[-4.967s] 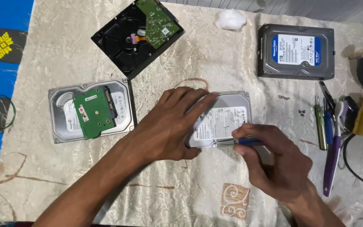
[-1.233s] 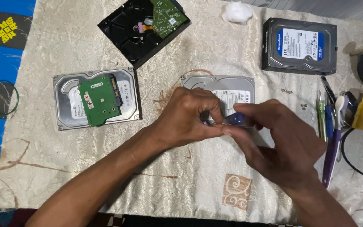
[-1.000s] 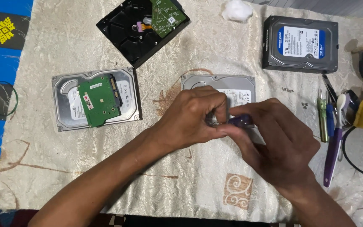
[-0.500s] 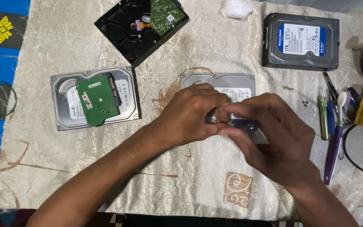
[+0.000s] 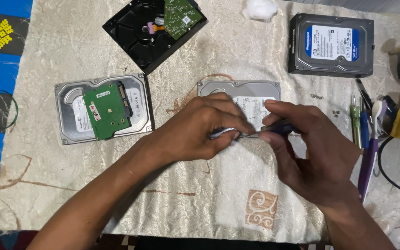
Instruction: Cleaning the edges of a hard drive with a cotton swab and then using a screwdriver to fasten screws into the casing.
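Both hands on the middle drive (image 5: pixel 248 92), much of it covered.

I see only the drive's top edge and part of its pale label; its lower half lies under the hands, so I cannot tell which screw or seam is being worked. Left hand (image 5: pixel 200 127) lies palm down across the drive's left part, fingers curled and pinched on something small and pale at the front edge; I cannot make out what. Right hand (image 5: pixel 309 150) comes in from the lower right, thumb and fingers closed on a screwdriver (image 5: pixel 278 128) with a blue handle, its shaft pointing left toward the left fingertips; the tip is hidden. The drive sits mid-cloth (image 5: pixel 218 203), right of a silver drive with green board (image 5: pixel 103 109), below an open black drive (image 5: pixel 153 32). A labelled drive (image 5: pixel 332 44) lies far right. Tools (image 5: pixel 369 134) lie at the right edge, partly cut off.
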